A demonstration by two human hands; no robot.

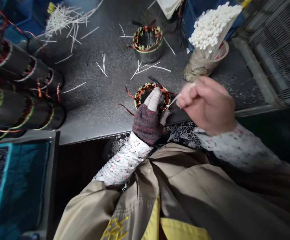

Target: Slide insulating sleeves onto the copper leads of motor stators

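Observation:
Gripped by my left hand (151,116), in a dark knitted glove with bare or taped fingertips, is a motor stator (140,92) near the table's front edge. Its ring shows copper windings, yellow-green insulation and loose wire leads; my fingers reach over and into its bore. My right hand (207,103), slightly blurred, is closed in a pinch just right of the stator. From its fingers a thin white cable tie (174,101) runs down to the stator's right rim. A second stator (148,53) stands upright farther back on the table.
A wrapped cup (200,66) holding a thick bundle of white cable ties (213,28) stands at the right. Loose white strips (101,66) lie scattered, with a heap (65,20) at the back left. Stacked stators (22,110) line the left. A blue bin (27,180) sits lower left.

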